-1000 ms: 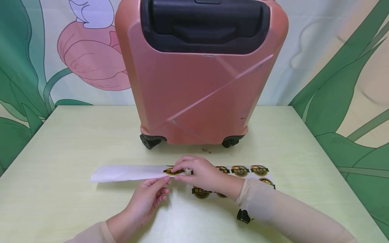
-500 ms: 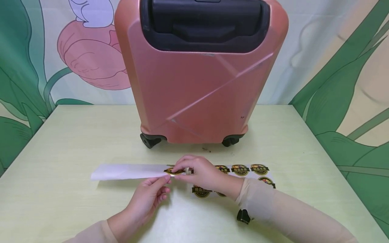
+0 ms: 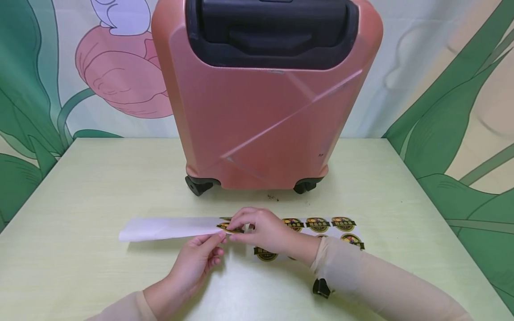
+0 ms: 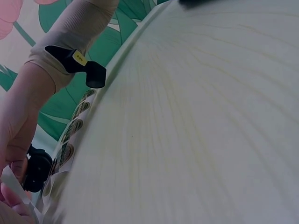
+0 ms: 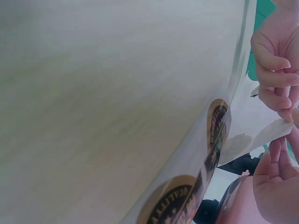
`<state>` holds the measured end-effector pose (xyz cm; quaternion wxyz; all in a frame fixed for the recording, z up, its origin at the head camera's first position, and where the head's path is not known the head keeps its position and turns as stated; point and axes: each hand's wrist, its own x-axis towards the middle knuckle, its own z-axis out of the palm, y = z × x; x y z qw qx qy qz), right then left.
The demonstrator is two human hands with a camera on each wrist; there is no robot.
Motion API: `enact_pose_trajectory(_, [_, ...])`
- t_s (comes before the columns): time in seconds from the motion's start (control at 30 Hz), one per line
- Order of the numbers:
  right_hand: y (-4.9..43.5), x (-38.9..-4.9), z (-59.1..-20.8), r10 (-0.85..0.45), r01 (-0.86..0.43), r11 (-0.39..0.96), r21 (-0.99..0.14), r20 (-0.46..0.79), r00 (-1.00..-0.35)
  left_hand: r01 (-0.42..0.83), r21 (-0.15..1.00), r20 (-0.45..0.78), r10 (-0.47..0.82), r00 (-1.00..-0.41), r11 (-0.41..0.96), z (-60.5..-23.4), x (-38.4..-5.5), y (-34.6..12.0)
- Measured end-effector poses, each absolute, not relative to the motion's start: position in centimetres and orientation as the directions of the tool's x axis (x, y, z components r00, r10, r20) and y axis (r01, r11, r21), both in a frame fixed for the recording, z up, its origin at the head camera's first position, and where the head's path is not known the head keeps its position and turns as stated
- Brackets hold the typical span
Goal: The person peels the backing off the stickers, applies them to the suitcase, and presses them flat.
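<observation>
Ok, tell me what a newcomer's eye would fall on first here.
Probably the big pink suitcase with its black handle panel, standing on the table before a leafy cartoon backdrop. Next, nearer the camera, the left hand and right hand close together, both gripping a sheet of round black-and-gold stickers.

head view looks down; wrist views skim tabletop [image 3: 72, 267].

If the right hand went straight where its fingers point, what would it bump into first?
Probably the folded part of the sticker sheet, just left of the right hand in the head view. The left hand is close too; depth is hard to tell.
</observation>
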<state>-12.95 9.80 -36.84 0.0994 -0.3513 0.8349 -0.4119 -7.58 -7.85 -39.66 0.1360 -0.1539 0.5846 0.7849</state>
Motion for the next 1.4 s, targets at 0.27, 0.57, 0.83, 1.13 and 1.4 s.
enact_pose_trajectory(0.27, [9.69, -12.94, -37.13, -0.646, -0.448, 0.379, -0.810, 0.116, -0.755, -0.385, 0.880, -0.393, 0.029, -0.919, -0.280, -39.63, -7.60, -7.74])
enact_pose_trajectory(0.57, [9.53, -13.08, -37.60, -0.595, -0.278, 0.340, -0.898, 0.023, -0.803, -0.378, 0.881, -0.387, 0.024, -0.922, -0.284, -39.50, -7.53, -7.72])
enact_pose_trajectory(0.83, [9.48, -13.05, -37.69, -0.576, -0.126, 0.300, -0.946, -0.074, -0.814, -0.358, 0.890, -0.372, 0.005, -0.928, -0.284, -39.65, -7.49, -7.70])
enact_pose_trajectory(1.13, [9.70, -13.20, -37.45, -0.563, 0.041, 0.299, -0.953, -0.211, -0.799, -0.334, 0.913, -0.345, -0.007, -0.938, -0.235, -39.56, -7.52, -7.62])
enact_pose_trajectory(1.4, [9.70, -13.22, -37.44, -0.546, 0.055, 0.283, -0.957, -0.208, -0.812, -0.346, 0.917, -0.356, -0.014, -0.934, -0.199, -39.62, -7.42, -7.76])
